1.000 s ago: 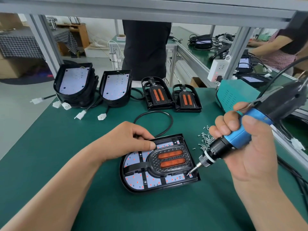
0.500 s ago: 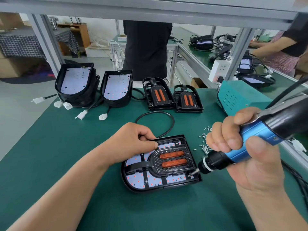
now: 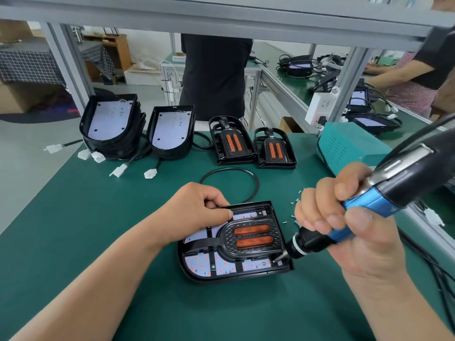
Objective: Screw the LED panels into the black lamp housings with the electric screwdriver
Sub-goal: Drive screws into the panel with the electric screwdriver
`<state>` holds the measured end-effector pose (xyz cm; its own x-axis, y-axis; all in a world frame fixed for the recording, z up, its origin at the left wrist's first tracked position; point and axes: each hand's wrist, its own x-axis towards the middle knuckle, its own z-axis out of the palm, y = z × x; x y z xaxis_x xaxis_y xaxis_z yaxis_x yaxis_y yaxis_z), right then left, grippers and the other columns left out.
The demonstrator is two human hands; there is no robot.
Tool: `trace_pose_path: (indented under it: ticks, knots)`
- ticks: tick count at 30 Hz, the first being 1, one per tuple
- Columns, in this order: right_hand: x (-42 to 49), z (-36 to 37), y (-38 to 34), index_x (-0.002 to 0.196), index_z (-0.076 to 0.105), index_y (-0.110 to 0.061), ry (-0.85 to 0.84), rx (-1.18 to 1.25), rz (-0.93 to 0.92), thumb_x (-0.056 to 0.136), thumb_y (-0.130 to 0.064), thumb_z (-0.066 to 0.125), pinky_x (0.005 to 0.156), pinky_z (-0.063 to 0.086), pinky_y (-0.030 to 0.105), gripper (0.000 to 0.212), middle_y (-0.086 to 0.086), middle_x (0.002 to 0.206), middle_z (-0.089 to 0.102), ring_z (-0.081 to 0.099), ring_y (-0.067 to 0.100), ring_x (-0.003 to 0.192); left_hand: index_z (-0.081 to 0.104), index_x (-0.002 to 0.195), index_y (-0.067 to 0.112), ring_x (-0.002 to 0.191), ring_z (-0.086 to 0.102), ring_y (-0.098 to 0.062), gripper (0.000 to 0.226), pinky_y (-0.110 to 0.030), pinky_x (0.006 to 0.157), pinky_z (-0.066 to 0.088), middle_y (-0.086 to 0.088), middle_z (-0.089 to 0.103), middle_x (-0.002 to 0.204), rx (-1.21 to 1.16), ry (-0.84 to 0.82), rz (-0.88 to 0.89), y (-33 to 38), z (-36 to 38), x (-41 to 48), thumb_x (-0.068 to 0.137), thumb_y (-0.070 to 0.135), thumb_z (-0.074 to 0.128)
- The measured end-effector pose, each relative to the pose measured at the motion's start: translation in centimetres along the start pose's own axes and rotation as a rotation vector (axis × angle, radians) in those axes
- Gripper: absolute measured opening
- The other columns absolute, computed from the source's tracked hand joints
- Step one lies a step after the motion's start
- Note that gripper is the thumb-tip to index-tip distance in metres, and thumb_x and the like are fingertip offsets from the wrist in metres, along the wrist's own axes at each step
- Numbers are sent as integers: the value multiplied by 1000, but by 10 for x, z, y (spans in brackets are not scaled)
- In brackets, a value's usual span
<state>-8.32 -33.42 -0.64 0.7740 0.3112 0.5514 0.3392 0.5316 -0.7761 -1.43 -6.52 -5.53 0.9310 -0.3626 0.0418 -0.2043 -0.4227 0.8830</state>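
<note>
Blue screwdriver (image 3: 369, 209) in right grip (image 3: 362, 247), bit (image 3: 280, 258) now seated — left grip (image 3: 197, 207) holds housing (image 3: 236, 276)

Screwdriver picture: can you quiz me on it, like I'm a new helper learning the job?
1. True or false: the left hand holds the lamp housing.
2. Which hand grips the electric screwdriver? A) left B) right
3. Fill in: the loose screws lie on the green ___.
Key: 1 true; 2 B, the right hand; 3 table.
</note>
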Motion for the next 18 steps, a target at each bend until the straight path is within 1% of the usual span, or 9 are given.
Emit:
trace_pose_path:
  ticks: [2,3,7,10,14,16,18]
  knots:
    - [-2,-3,1,100,58,-16,-2,6,-6,88,-27,87,65,42,33,33,-3,69,54,47,17,60,77,79,21,51,38,-8,10,-15,51,35,11,53,55,2,7,1,1,1,-1,87,21,83]
    - [-3,-5,1,103,59,-16,23,-3,-13,88,-28,87,65,42,34,34,-3,70,54,47,17,61,77,79,21,51,38,-8,10,-15,51,35,12,52,55,6,7,3,1,1,-1,87,21,83]
    - [-1,-12,2,108,59,-18,186,13,-48,84,-38,87,68,44,29,42,-6,72,52,46,13,65,77,81,22,55,40,-8,8,-17,53,36,11,52,56,15,4,23,-2,0,0,87,23,83]
    - [0,-19,-2,110,59,-21,308,18,-107,85,-48,83,67,46,24,43,-10,75,50,48,9,66,78,82,24,57,42,-10,7,-20,55,38,10,56,58,14,-11,30,-4,-3,0,86,27,83]
    - [-4,-36,-18,110,62,-25,516,-56,-127,88,-67,68,64,47,20,48,-11,81,50,51,7,66,79,82,24,56,42,-10,8,-18,54,38,11,56,58,-1,-15,26,-5,-6,0,83,31,84]
    - [-6,-47,-26,109,60,-25,612,-86,-131,95,-68,57,62,45,20,46,-11,82,49,49,7,64,79,80,26,53,42,-9,8,-16,51,37,12,55,58,1,-11,21,-4,-6,1,84,30,85]
    - [-9,-58,-34,108,58,-24,687,-110,-132,105,-61,47,60,43,19,39,-10,80,49,46,7,62,78,79,27,52,41,-8,10,-16,50,36,11,54,58,11,-6,7,-4,-6,1,85,29,85]
